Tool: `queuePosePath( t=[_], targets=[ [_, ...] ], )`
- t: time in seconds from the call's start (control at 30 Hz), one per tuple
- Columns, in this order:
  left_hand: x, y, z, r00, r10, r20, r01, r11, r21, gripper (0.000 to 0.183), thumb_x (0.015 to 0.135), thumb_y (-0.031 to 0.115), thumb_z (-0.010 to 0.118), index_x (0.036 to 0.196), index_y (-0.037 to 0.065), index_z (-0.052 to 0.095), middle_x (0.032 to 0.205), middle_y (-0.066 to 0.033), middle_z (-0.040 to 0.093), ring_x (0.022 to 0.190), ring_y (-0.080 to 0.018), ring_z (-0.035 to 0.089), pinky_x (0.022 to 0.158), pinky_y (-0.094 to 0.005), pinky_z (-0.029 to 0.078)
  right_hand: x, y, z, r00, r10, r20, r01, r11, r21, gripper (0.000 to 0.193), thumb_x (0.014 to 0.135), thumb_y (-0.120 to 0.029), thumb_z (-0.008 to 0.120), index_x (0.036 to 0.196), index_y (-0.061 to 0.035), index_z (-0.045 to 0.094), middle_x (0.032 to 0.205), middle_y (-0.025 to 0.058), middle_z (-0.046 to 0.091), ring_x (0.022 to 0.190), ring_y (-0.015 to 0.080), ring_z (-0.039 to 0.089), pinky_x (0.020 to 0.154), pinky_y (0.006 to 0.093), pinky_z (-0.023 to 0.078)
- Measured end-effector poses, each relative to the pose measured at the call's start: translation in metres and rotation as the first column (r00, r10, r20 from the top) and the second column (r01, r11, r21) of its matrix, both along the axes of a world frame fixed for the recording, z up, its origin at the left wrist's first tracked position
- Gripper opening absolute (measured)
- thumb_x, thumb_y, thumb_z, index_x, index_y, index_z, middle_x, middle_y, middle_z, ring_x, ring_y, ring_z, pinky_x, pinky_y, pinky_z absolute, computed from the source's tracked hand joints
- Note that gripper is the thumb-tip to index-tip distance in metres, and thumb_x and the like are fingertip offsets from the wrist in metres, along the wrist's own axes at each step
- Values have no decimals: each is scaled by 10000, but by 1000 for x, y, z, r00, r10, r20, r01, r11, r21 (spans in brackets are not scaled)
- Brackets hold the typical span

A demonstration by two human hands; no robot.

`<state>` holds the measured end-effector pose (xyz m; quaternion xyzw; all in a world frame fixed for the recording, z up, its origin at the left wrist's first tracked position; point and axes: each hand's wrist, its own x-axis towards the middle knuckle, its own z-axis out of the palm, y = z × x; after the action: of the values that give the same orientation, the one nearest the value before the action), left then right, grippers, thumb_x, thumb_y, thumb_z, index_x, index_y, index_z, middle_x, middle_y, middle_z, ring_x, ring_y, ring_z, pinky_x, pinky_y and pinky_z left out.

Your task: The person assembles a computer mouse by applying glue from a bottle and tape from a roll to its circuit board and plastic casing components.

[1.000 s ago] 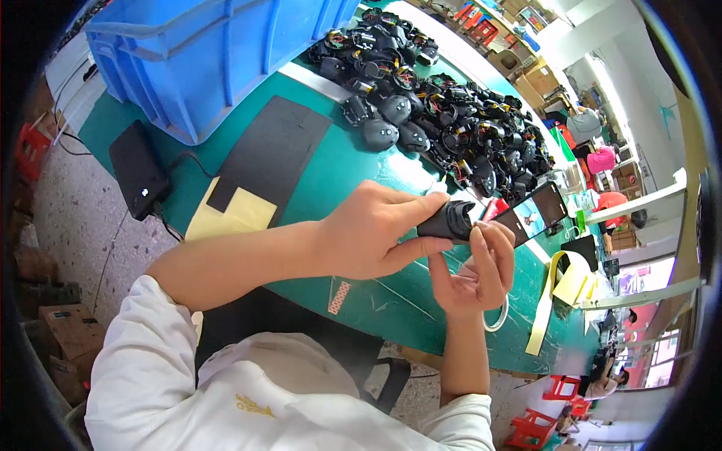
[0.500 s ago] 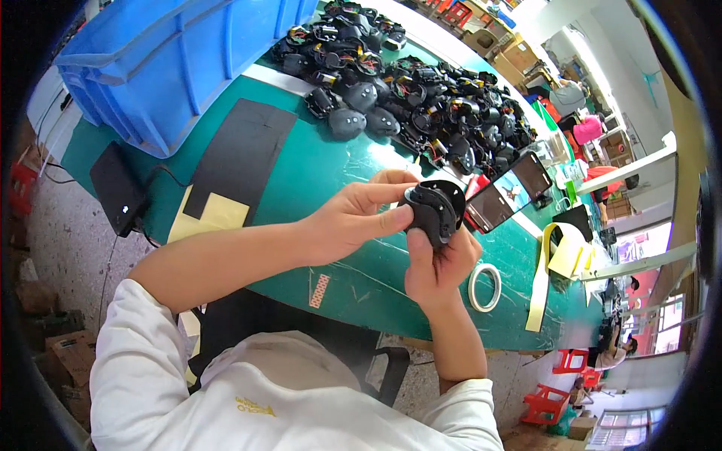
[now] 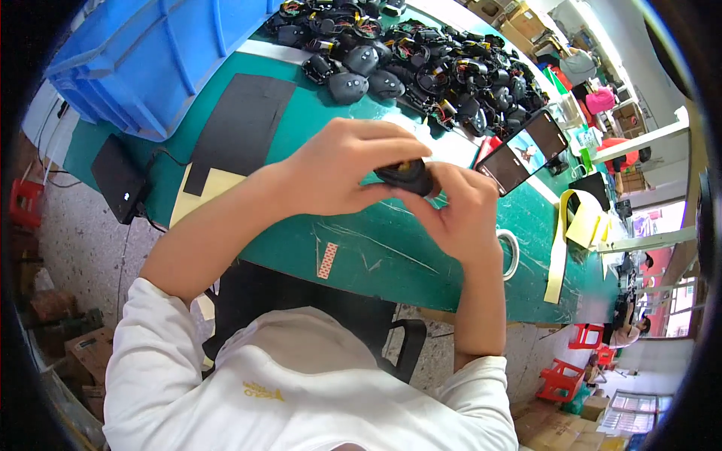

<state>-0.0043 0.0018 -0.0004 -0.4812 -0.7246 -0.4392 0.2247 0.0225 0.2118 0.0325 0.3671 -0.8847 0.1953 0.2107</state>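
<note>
Between my two hands, above the green table, is a black rounded plastic housing (image 3: 406,177) with a hollow side partly showing. My left hand (image 3: 338,167) grips it from the left, fingers curled over its far side and thumb at its near edge. My right hand (image 3: 460,209) pinches its right end between thumb and fingers. Much of the housing is hidden by the fingers. Beyond my hands lies a large heap of similar black plastic parts (image 3: 451,83) with coloured wires, some showing smooth domed shells (image 3: 348,88).
A blue crate (image 3: 162,64) stands at the far left, near a black sheet (image 3: 237,124) and a black box (image 3: 118,180) with a cable. Right of my hands are a propped phone (image 3: 524,153), a white tape ring (image 3: 514,259) and a yellow strip (image 3: 558,263). A pinkish label strip (image 3: 327,261) lies nearby.
The housing has been turned in my hands and brought slightly left and farther up the view. My left hand now arches over it. The whole view has shifted a little.
</note>
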Motion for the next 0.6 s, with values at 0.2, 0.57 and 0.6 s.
queuePosePath(
  t=[0.2, 0.57, 0.6],
  targets=[
    [4, 5, -8, 988, 18, 155, -8, 998, -65, 377, 698, 102, 802, 1028, 19, 641, 907, -128, 679, 792, -311, 669, 655, -360, 528, 14, 4, 7, 989, -56, 133, 29, 979, 202, 335, 750, -312, 791, 888, -44, 645, 746, 89, 661, 629, 271, 647, 538, 358, 489],
    [8, 20, -16, 553, -198, 809, 141, 980, 144, 286, 945, 152, 617, 1163, 41, 468, 936, -39, 589, 783, -77, 601, 608, -225, 478, 99, 110, -61, 634, -773, -20, 773, 635, -2, 300, 784, -194, 766, 978, -6, 636, 978, 141, 661, 982, 362, 574, 902, 435, 447],
    [8, 21, -13, 551, -222, 804, 195, 972, 134, 297, 957, 157, 602, 1186, 45, 451, 954, -38, 585, 781, -73, 598, 611, -220, 478, 99, 113, -62, 658, -751, 51, 753, 657, -25, 207, 831, -155, 717, 926, -7, 609, 964, 143, 655, 953, 354, 583, 922, 442, 440]
  ],
)
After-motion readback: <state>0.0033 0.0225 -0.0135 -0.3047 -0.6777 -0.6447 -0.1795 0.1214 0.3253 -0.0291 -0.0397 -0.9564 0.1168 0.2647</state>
